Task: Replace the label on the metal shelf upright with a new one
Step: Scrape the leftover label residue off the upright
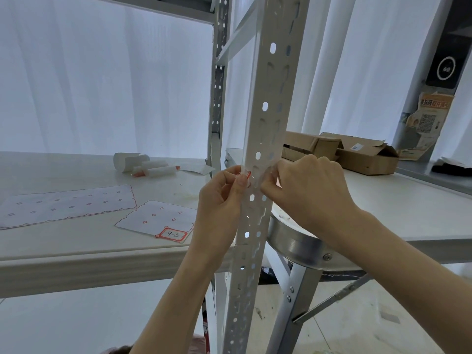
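Note:
A white perforated metal shelf upright runs from top to bottom through the middle of the view. At mid-height a red-bordered label lies on it, mostly covered by fingers. My left hand pinches the label's left edge with thumb and forefinger. My right hand has its fingers curled and its fingertips pressed against the upright at the label's right side. On the white table to the left lies a cut label sheet with one red-bordered label marked "4-2" at its corner.
A longer used label sheet lies flat at the left. Curled white backing papers and an orange pen sit further back. Open cardboard boxes stand at the right. A round metal stool is behind the upright. A second upright stands behind.

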